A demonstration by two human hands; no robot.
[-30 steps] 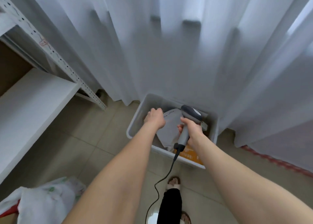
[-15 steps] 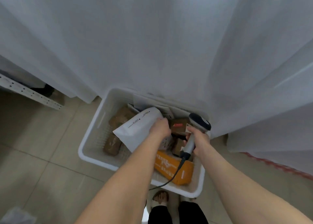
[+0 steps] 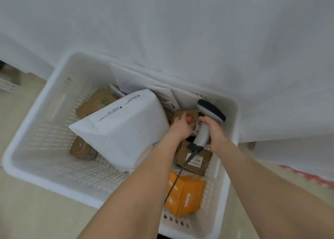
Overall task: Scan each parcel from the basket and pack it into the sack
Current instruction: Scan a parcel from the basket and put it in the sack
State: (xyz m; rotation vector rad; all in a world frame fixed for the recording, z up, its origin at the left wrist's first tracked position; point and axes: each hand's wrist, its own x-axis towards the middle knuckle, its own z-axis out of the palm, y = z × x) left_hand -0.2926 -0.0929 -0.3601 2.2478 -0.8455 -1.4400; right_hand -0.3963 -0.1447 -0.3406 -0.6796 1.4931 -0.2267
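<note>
A white slatted basket (image 3: 54, 168) stands on the floor with several parcels in it. My left hand (image 3: 178, 128) grips the right edge of a large white mailer parcel (image 3: 124, 128), which is tilted up over the basket. My right hand (image 3: 214, 132) grips the handle of a grey barcode scanner (image 3: 210, 110), just right of my left hand. The scanner's red light spot falls by my left fingers on a small brown box (image 3: 190, 115). The scanner's black cable (image 3: 176, 182) trails down over the parcels. The sack is out of view.
Under my arms lie a brown box with a printed label (image 3: 194, 160) and an orange box (image 3: 188, 193). Two brown parcels (image 3: 95, 101) lie at the basket's left. A white curtain (image 3: 180, 31) hangs right behind the basket. Tiled floor (image 3: 36, 211) surrounds it.
My view has dropped and closed in on the basket. My left hand has raised the white parcel and carried it right, towards the scanner. A red light spot now shows.
</note>
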